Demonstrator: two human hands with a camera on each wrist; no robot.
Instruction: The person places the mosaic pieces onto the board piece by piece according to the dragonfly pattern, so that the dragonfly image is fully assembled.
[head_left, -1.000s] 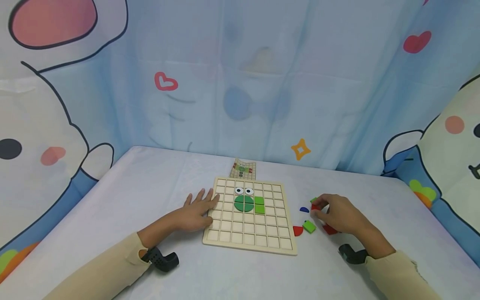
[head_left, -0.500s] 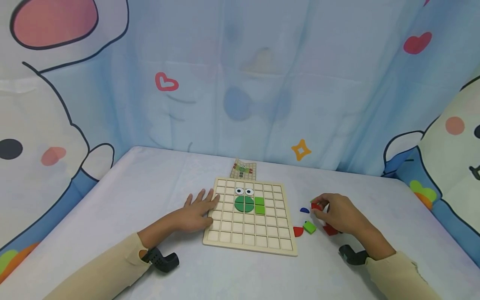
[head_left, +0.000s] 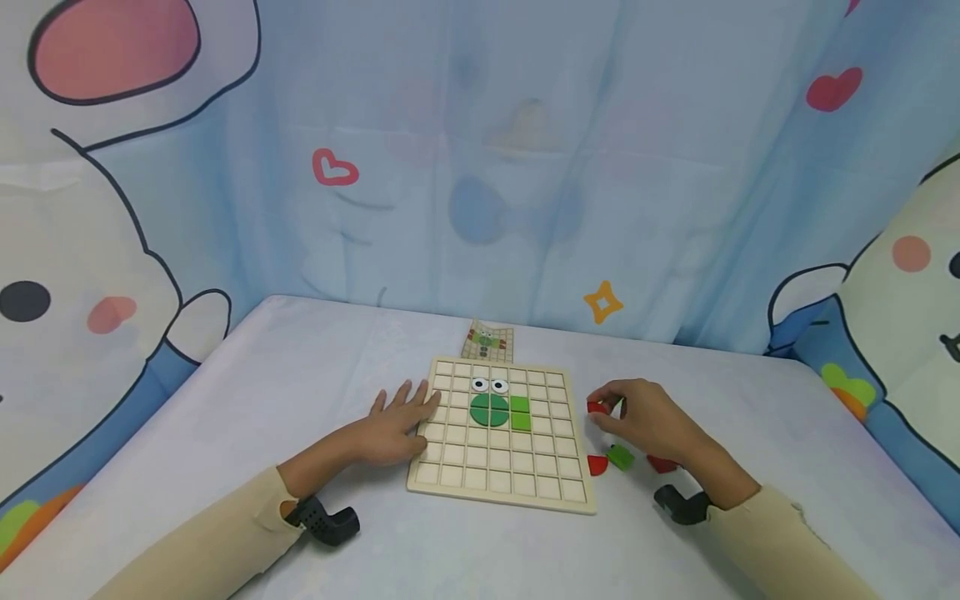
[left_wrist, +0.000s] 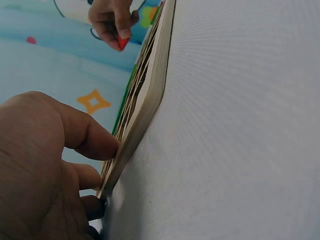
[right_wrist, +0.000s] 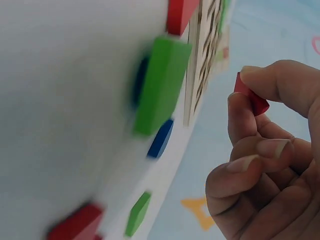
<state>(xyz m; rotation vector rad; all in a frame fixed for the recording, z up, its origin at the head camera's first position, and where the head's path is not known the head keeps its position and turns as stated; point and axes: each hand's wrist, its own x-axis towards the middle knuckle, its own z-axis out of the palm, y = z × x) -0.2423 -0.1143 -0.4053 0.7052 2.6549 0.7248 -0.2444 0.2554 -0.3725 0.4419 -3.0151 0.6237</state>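
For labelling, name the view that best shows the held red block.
Right wrist: the red block appears largest, pinched in the right grip. Head shows it small, partly covered; left wrist, only a small part.

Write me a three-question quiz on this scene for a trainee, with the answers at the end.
1. Short answer: what colour is the piece that the right hand pinches?
2. True or false: the left hand touches the wooden grid board.
3. Multiple choice: how many light green squares sit in the board, just right of the dark green disc?
A) one
B) two
C) four

Key:
1. Red, held between thumb and finger.
2. True; its fingers are at the board's left side.
3. B, one above the other.
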